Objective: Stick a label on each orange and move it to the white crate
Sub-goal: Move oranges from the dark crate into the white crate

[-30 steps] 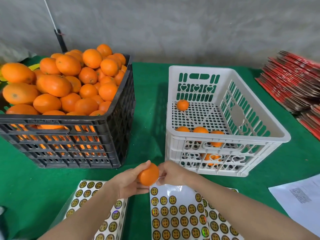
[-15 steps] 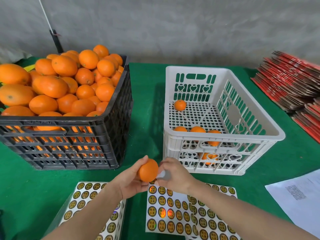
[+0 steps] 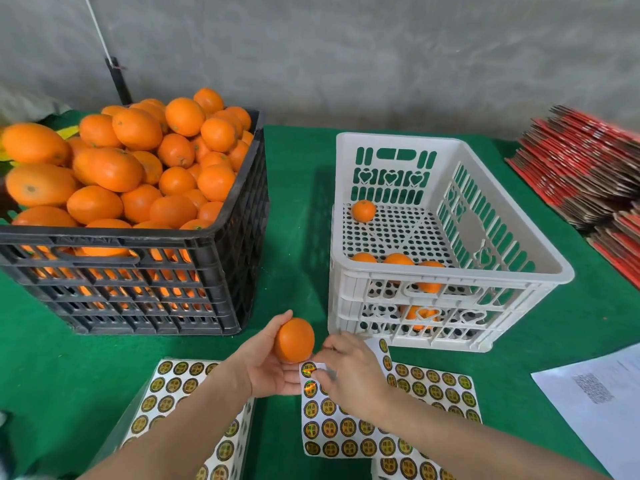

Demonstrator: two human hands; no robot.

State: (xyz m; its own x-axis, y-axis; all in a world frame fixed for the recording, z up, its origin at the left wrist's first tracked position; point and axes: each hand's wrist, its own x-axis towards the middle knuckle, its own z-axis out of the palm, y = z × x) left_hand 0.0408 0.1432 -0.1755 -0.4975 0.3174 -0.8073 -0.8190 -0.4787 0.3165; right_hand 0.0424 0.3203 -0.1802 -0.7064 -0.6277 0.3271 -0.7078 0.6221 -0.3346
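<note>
Orange [image 3: 294, 340] gripped by left hand [image 3: 273, 368]. Right hand [image 3: 353, 375] curled on a label sheet [image 3: 346, 434], grip can't be told. Beyond them: black crate [image 3: 138, 292] heaped, white crate [image 3: 398, 139] with five oranges [image 3: 363, 210] counted.

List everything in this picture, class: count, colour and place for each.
black crate: one, black, left side
loose oranges: many, orange, heaped in the black crate
white crate: one, white, right of centre
crated oranges: at least four, orange, in the white crate
held orange: one, orange, near centre
label sheets: at least two, white with gold-black round labels, near edge
paper: one, white, near right
flat cartons: a stack, red, far right
cloth: one, green, covering the table
left hand: one, grips the held orange
right hand: one, fingers curled at a label sheet's corner
</note>
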